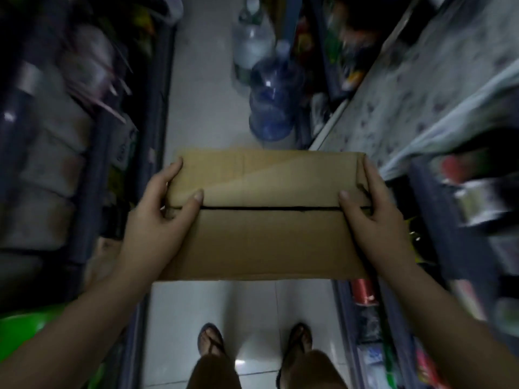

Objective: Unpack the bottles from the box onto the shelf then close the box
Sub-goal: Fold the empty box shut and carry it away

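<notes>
1. At the frame's centre, I hold the box (264, 214), flaps closed, above the floor (207, 113).
2. My left hand (160, 217) grips its left end, thumb on top.
3. My right hand (373, 214) grips its right end likewise.

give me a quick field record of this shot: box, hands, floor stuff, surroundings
box: cardboard box, held up over the aisle floor, top flaps shut with a thin dark seam between them
left hand: left hand grips the box's left end, thumb on top by the seam
right hand: right hand grips the right end, thumb on top
floor items: blue water jug and clear water bottle stand beyond the box
surroundings: stocked shelves on both sides, blurred
bottles in box: hidden
</notes>
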